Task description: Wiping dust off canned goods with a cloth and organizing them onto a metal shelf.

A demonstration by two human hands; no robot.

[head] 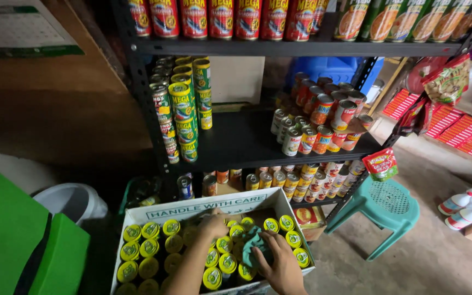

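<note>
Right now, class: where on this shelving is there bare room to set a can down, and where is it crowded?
The middle shelf is bare between the green-labelled can stacks and the red-and-white cans. The top shelf and bottom shelf are packed. The carton is nearly full; both the left hand and right hand are inside.

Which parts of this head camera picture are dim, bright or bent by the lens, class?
Head view: the left wall and floor lie in deep shadow; daylight brightens the right side near the teal stool. The wide lens bows the black shelf rack outward. The left hand and right hand in the box of yellow-lidded cans are dim and slightly soft.
</note>
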